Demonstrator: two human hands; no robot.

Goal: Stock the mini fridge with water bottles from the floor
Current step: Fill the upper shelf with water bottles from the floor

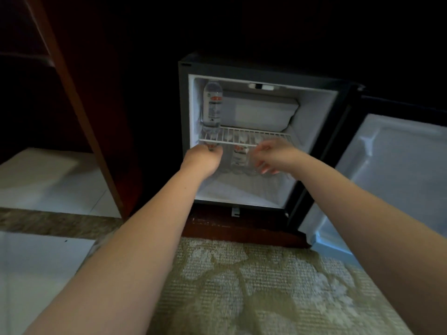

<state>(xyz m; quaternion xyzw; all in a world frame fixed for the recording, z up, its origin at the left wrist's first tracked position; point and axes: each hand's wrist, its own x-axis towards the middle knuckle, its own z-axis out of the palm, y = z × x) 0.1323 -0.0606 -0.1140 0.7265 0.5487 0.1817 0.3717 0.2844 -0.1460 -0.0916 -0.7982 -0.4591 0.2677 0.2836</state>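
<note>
Gripping clear plastic bottle (212,148), left hand (204,161) beneath wire shelf (254,139).

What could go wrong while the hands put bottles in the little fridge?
The lower-left bottle, which the left hand seems to grip, sits right under the wire shelf; it might bump it and wobble the standing bottle above. The right hand, blurred, is close to the packed lower bottles and could knock one over.

We see a dim, dark-cornered room; the mini fridge (316,110) interior glows brightest, perhaps self-lit, and the right hand (273,155) blurs.
</note>
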